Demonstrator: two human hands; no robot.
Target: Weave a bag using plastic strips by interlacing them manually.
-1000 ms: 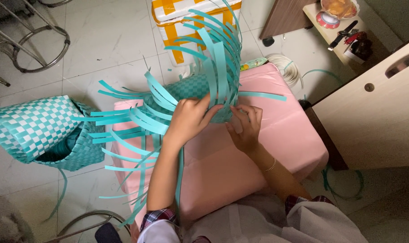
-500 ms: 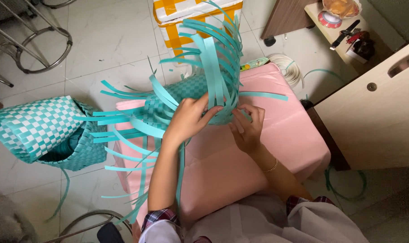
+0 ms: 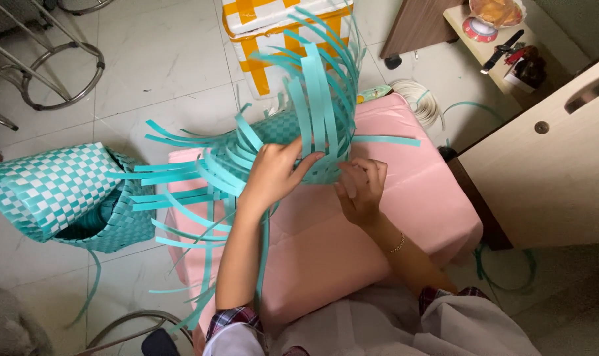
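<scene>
A half-woven teal basket (image 3: 283,128) of flat plastic strips lies on a pink covered table (image 3: 405,198). Loose strip ends (image 3: 319,86) fan upward at the far side and others spread out to the left. My left hand (image 3: 273,173) presses on the woven part and grips strips at its near edge. Just to the right, my right hand (image 3: 360,190) pinches the weave's edge with its fingers curled. One single teal strip (image 3: 385,140) lies flat on the pink cover to the right.
A finished teal-and-white woven basket (image 3: 55,191) lies on the tiled floor at left. A yellow-and-white box (image 3: 260,39) stands beyond the table. A coil of white cord (image 3: 418,99), a wooden cabinet (image 3: 550,165) at right, and metal stool legs (image 3: 42,66) at top left.
The upright strips have swung from leaning right to standing more vertical. My left hand shifted slightly right along the weave; my right hand stayed at the edge.
</scene>
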